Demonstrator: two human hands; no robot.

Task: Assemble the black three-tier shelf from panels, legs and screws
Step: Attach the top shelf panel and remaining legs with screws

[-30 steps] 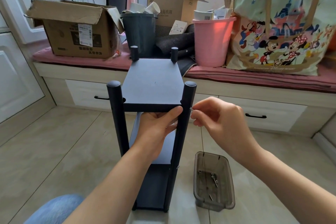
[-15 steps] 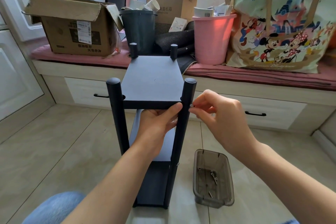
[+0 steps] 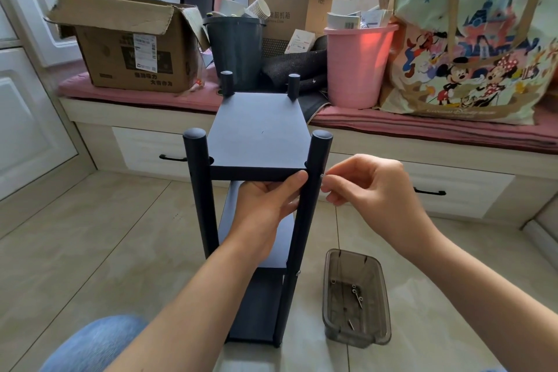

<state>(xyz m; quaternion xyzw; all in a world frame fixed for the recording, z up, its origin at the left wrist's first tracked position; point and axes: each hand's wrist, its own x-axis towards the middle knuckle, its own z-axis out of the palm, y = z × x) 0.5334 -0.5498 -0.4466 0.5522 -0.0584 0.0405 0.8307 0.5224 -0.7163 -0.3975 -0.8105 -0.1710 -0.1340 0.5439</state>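
Beige tiled floor [image 3: 90, 251], black three-tier shelf [image 3: 258, 136] upright on it, left hand [image 3: 265, 208] gripping top panel's front edge from beneath, right hand [image 3: 371, 190] pinching small silver screw [image 3: 322, 176] against front-right black leg [image 3: 314, 178] (thumb and forefinger closed), smoky clear plastic tray [image 3: 354, 332] of screws beside shelf base.

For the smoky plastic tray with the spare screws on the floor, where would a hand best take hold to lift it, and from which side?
Judging by its pose, grip the screw tray across its two long walls, coming down from above. It sits open-topped and upright on the tiled floor, narrow enough to span, and a level lift should keep the loose screws inside. The right hand is nearer, though it now pinches a screw at the shelf's front right leg.
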